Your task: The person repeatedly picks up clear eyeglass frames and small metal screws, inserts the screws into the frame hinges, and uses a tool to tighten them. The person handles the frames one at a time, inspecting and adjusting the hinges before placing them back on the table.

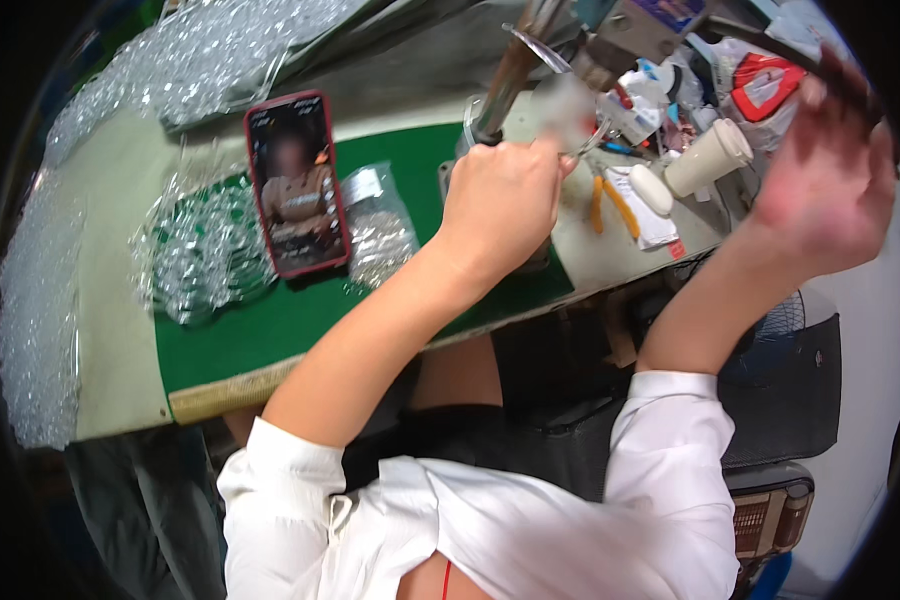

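Note:
My left hand (505, 195) is closed in a fist-like pinch beside the metal post of a bench press (518, 75). What its fingers hold is hidden; a thin, shiny looped piece (595, 138) shows just past the fingertips. Raised at the far right, my right hand (832, 175) is wrapped round the press's dark lever (770, 42), its fingers slightly blurred. A green mat (235, 358) lies beneath the left forearm. On it are a heap of clear, looped pieces (205, 250) and a clear bag of small metallic parts (380, 235).
A phone in a red case (300, 185) stands on the mat, showing a person. Bulging bags of clear pieces (200, 60) line the left and back. Orange-handled pliers (615, 205), a cream cup (708, 160) and a white oval object (650, 190) lie to the right.

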A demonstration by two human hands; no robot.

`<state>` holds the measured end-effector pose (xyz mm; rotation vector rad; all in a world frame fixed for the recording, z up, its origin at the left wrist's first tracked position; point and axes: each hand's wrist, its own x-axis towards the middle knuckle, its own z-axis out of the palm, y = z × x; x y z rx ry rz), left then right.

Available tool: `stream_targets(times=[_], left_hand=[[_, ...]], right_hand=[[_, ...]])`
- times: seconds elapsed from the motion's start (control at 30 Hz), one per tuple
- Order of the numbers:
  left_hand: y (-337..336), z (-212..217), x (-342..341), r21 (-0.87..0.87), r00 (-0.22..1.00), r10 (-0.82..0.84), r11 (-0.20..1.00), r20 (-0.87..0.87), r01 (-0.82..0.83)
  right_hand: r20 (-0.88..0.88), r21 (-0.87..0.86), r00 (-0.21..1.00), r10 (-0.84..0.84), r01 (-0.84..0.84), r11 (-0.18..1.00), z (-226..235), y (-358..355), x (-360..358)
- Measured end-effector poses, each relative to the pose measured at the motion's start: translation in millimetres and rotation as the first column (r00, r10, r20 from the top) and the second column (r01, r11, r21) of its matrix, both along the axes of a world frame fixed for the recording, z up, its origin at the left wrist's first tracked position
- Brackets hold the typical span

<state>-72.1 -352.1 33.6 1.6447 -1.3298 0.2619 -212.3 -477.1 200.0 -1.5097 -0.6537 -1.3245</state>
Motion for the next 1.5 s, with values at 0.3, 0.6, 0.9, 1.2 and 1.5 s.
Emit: stream_targets(times=[0.3,0.6,0.9,1.2,1.5], left_hand=[[275.8,-42.8,85.6,-0.498,0.678,-0.232,0.837,-0.697,-0.226],[485.8,-61.2,177.3,0.354,0.08,0.407,0.863,-0.91,-0.36],[211.6,-18.7,241.0,0.322,0.847,0.183,0.869,0.499,-0.377],[217.5,36.1,238.4,0.248,0.949,0.277,0.94,-0.151,-0.235],[321.6,35.9,194.9,-0.364,0.535,-0.291,0.931,-0.793,-0.033]], right_hand=[[-0.37,0.076,0.729,-0.576,0.642,0.763,-182.2,46.8,6.6],[-0.623,0.087,0.737,-0.262,0.398,0.913,-230.3,117.4,37.4],[-0.825,-0.248,0.452,-0.339,0.248,0.936,-211.8,126.0,60.8],[-0.676,-0.655,0.429,-0.6,0.024,0.755,-220.8,140.5,59.2],[-0.682,-0.646,0.447,-0.578,0.001,0.763,-220.3,124.4,43.0]])
